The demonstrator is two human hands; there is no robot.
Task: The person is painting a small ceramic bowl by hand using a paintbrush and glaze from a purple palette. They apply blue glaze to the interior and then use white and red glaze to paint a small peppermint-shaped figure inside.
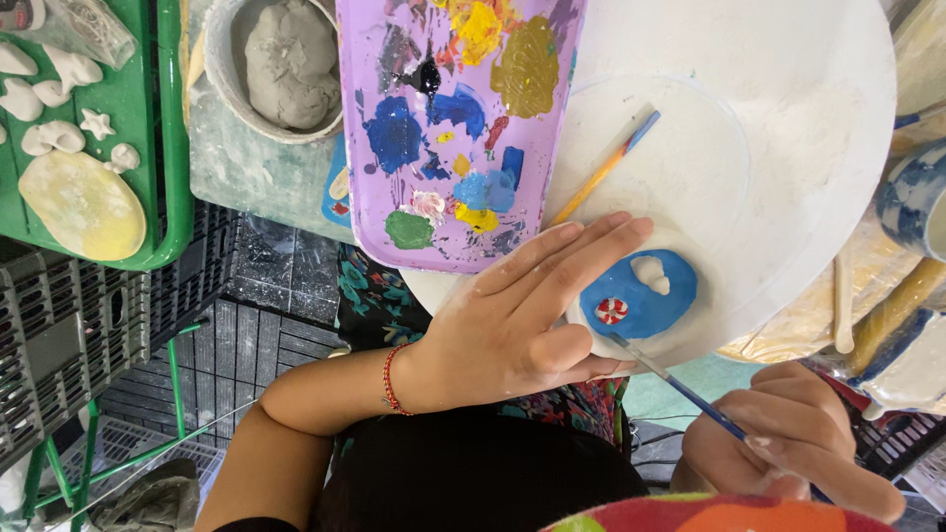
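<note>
My left hand (522,315) cups the left edge of a small oval clay piece (641,296), painted blue with a white shell shape and a red-and-white round dot on it. My right hand (788,443) grips a thin blue-handled paintbrush (680,384) whose tip touches the lower left edge of the blue piece. The piece rests on a round white board (788,128). A second brush (603,169) with an orange and blue handle lies on the board above the piece.
A purple paint tray (448,128) with blobs of several colours overlaps the board's left. A bowl of grey clay (286,64) sits behind it. A green tray (128,108) holds white clay shapes and a yellowish oval. Blue-and-white cups (912,202) stand right.
</note>
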